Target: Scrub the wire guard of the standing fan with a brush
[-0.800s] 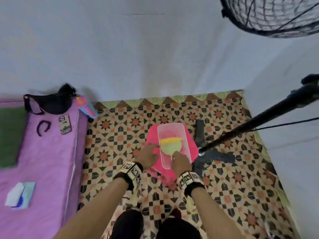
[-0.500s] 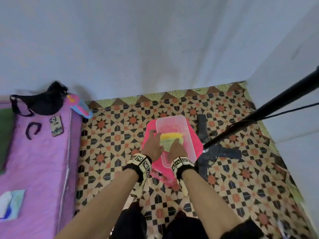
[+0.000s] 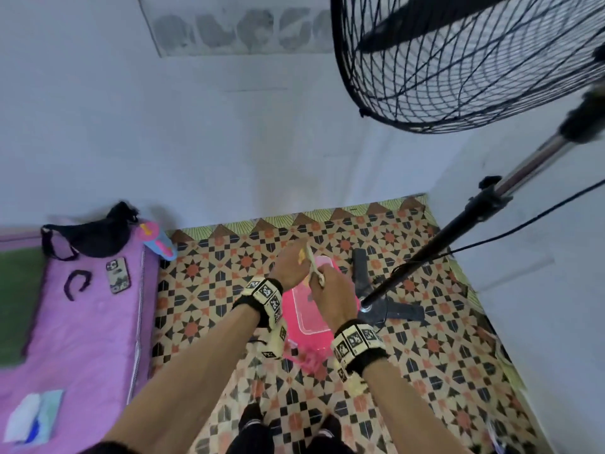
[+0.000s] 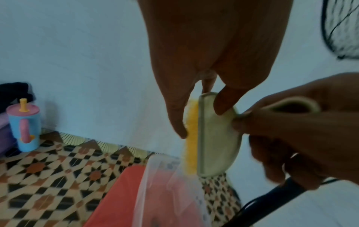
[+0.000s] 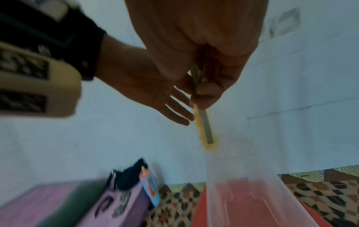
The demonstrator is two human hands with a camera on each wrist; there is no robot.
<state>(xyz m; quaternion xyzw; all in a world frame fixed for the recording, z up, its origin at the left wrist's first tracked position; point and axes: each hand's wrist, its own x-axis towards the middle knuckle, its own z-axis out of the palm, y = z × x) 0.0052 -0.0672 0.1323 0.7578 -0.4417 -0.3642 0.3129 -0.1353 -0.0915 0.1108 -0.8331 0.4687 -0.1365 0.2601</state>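
The fan's black wire guard [image 3: 458,67] hangs at the upper right, well above both hands. A brush [image 4: 215,138] with a pale green back and yellow bristles [image 4: 191,147] is held upright over a clear plastic tub [image 3: 311,317]. My right hand [image 3: 322,280] grips its loop handle [image 4: 291,106]. My left hand [image 3: 299,257] pinches the brush head, thumb on the green back and fingers against the bristles. In the right wrist view the brush [image 5: 205,129] points down from my right hand [image 5: 202,92], with the left hand [image 5: 170,106] beside it.
The tub sits on a pink lid [image 3: 340,352] on the patterned floor. The fan's slanted pole [image 3: 474,217], cross base [image 3: 393,309] and cord stand just right of it. A purple mattress [image 3: 82,322] at left carries a phone [image 3: 118,275] and black bag [image 3: 88,237]; a blue cup [image 3: 158,240] stands beside it.
Both hands have lifted the brush out of the tub, which now shows nothing inside. The view has tilted up, bringing the fan guard into sight.
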